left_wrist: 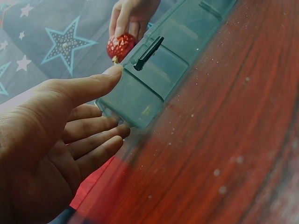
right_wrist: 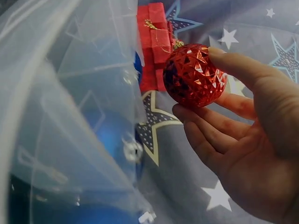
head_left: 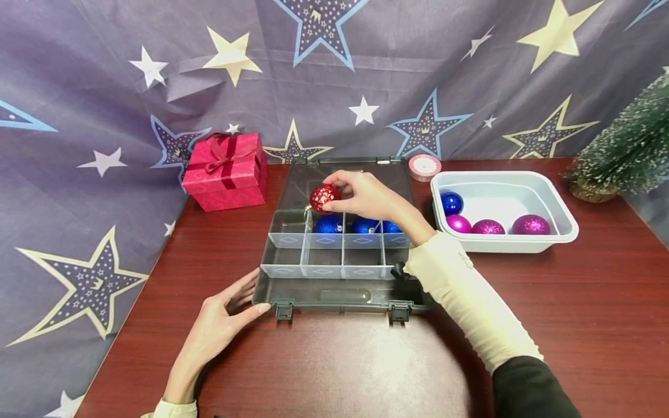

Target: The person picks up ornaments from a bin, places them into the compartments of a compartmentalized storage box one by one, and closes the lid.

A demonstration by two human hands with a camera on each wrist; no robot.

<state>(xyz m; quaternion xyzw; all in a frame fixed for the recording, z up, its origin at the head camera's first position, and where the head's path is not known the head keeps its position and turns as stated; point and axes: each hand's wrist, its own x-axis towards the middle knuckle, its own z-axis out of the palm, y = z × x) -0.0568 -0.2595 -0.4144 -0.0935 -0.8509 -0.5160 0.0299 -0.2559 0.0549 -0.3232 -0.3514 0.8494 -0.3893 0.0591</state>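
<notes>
From above, we have a way into the back-left cell of the grey plastic organizer (head_left: pixel 345 295) and the left cells of the next row; translucent dividers (head_left: pixel 327 271) bar sideways passage. Blue baubles (head_left: pixel 328 224) plug the other three back cells. The cream right sleeve (head_left: pixel 470 296) obstructs us over the organizer's right end, the left hand (head_left: pixel 216 322) at its front-left corner. Inside the white plastic tub (head_left: pixel 507 244), we find free floor behind the magenta baubles (head_left: pixel 531 225).

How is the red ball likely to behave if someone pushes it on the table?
The red ball would probably roll, being round, though its gold cap might make it wobble. It seems light, as the right hand only pinches it.
</notes>
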